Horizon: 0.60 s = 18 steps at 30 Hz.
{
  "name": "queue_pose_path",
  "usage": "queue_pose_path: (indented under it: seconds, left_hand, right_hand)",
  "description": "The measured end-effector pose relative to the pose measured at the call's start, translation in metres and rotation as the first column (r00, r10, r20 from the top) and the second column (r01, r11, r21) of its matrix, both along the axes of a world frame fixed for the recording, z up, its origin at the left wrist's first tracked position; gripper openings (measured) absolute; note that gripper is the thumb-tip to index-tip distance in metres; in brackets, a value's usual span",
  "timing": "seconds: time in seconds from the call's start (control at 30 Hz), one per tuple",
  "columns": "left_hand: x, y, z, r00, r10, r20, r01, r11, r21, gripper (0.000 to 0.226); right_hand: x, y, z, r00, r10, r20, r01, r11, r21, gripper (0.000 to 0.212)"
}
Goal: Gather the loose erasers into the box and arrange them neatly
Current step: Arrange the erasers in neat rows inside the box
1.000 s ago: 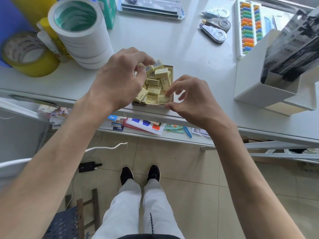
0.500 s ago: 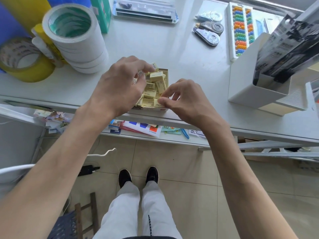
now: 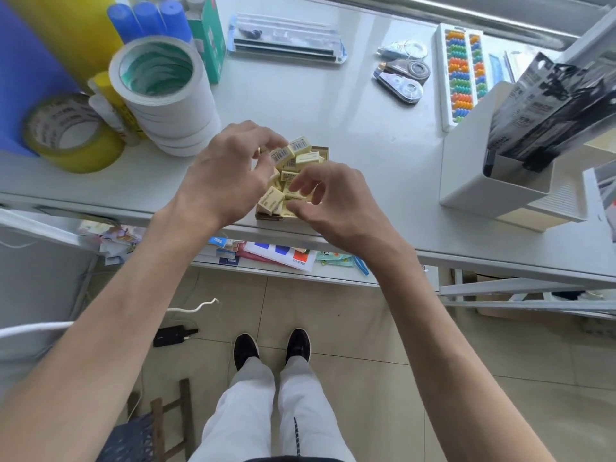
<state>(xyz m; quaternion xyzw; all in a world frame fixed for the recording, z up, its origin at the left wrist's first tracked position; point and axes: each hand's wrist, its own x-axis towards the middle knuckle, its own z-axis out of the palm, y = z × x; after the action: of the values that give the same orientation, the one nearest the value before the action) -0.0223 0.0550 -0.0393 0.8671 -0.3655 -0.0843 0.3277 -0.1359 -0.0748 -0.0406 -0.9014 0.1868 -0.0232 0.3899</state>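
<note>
A small brown box (image 3: 322,150) sits near the front edge of the white counter, heaped with several pale yellow erasers (image 3: 308,159) lying at odd angles. My left hand (image 3: 226,171) hovers over the box's left side, and its fingertips pinch a barcoded eraser (image 3: 282,155) at the top of the pile. My right hand (image 3: 328,198) is over the front right of the box, with thumb and fingers curled onto the erasers there. Both hands hide much of the box's inside.
A stack of white tape rolls (image 3: 166,95) and a yellow tape roll (image 3: 71,135) stand to the left. Correction tapes (image 3: 401,76) and a colourful bead tray (image 3: 461,75) lie at the back right. A white organiser (image 3: 493,181) with dark packets stands right.
My left hand's fingers have lifted and now pinch an eraser at the pile's top. My right hand has shifted further over the box and opened its fingers slightly.
</note>
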Motion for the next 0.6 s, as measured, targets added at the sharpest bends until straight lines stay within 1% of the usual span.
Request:
queue_pose_path:
  seconds: [0.13, 0.23, 0.3, 0.4, 0.47, 0.6]
  left_hand:
    - [-0.003, 0.004, -0.001, 1.000, -0.006, 0.014, 0.006, 1.000, 0.022, 0.029]
    - [-0.004, 0.009, -0.001, 1.000, -0.013, 0.021, 0.012, 0.999, 0.045, 0.031]
    - [-0.005, 0.014, -0.001, 1.000, -0.015, 0.022, 0.014, 0.998, 0.063, 0.033]
    - [-0.003, 0.021, 0.004, 0.999, -0.011, 0.035, 0.007, 0.995, 0.100, 0.038]
    - [-0.004, 0.028, 0.006, 0.998, -0.018, 0.060, 0.009, 0.991, 0.134, 0.043]
    - [-0.005, 0.040, 0.007, 0.993, -0.049, 0.109, 0.028, 0.981, 0.190, 0.051]
  right_hand:
    - [0.006, 0.011, -0.002, 1.000, -0.009, 0.014, 0.009, 1.000, 0.019, 0.027]
    - [0.010, 0.020, -0.005, 1.000, -0.017, -0.017, 0.017, 1.000, -0.015, 0.042]
    - [0.012, 0.024, -0.006, 1.000, -0.014, -0.028, 0.013, 0.999, -0.040, 0.038]
    - [0.013, 0.025, -0.006, 0.999, -0.013, -0.035, 0.011, 0.998, -0.062, 0.021]
    - [0.012, 0.020, -0.003, 0.998, -0.045, -0.034, 0.044, 0.998, -0.046, 0.016]
    - [0.003, 0.008, 0.006, 0.991, -0.134, -0.013, 0.134, 0.991, -0.003, 0.027]
